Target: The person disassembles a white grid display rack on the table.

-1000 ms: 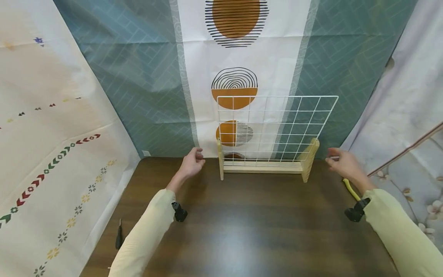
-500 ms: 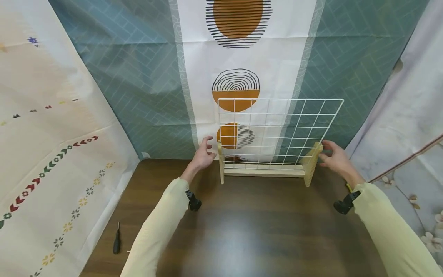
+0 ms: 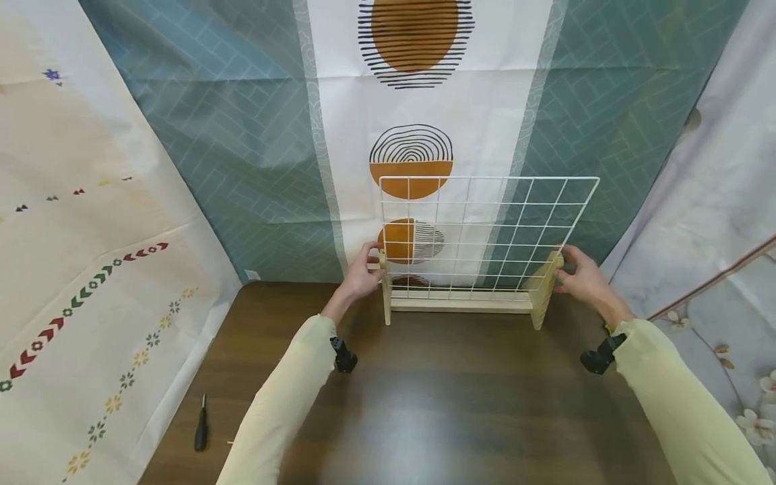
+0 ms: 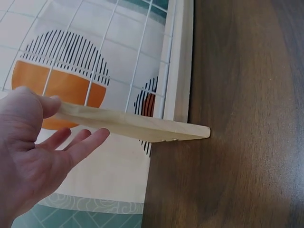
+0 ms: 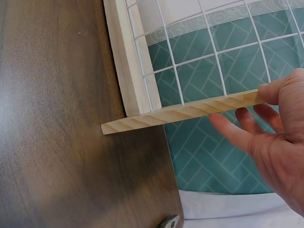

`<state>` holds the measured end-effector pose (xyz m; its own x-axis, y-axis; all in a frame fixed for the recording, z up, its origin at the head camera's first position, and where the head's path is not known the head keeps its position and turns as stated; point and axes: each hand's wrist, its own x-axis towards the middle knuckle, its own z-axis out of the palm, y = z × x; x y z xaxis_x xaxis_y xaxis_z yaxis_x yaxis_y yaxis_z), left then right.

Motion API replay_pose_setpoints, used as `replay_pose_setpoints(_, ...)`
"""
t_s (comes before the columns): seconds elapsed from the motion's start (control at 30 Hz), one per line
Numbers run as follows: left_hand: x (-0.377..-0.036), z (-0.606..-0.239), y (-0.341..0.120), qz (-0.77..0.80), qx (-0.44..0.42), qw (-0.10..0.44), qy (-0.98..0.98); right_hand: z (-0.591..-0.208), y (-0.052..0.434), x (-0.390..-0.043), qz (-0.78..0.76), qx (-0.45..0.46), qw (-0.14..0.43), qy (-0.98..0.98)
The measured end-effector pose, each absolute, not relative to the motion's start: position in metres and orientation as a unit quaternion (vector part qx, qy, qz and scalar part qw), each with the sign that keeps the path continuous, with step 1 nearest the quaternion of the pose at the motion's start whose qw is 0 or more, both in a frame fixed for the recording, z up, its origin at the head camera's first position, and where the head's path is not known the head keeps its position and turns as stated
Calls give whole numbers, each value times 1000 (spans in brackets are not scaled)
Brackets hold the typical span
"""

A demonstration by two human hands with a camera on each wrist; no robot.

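A wooden rack with a white wire grid (image 3: 485,229) stands upright at the table's far edge. My left hand (image 3: 362,275) is at its left end board (image 4: 133,124): the thumb lies on the board's edge and the straight fingers (image 4: 80,142) reach past its outer face. My right hand (image 3: 576,277) is at the right end board (image 5: 190,114) in the same way, thumb on the edge and fingers (image 5: 237,130) spread along the outer side. Neither hand is curled round the wood.
The dark wooden table (image 3: 448,404) stretches from the rack toward me. A small black screwdriver (image 3: 200,426) lies near its left edge. Patterned cloth hangs close behind the rack and on both sides.
Both hands have moved inward from beside the rack and now touch its end boards. The rack has stayed in place.
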<state>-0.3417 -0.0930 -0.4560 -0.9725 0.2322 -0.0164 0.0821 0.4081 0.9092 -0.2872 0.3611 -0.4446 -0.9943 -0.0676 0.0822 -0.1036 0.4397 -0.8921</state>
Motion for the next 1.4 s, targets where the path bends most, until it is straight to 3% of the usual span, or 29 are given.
replay_pose_setpoints(0.77, -341, -460, -91, 474, 130, 1, 871, -445, 359, -286, 496, 66, 34, -865)
replay_pose_setpoints(1.4, -329, -463, -89, 470, 122, -11, 874, -445, 359, -282, 479, 62, 23, -875)
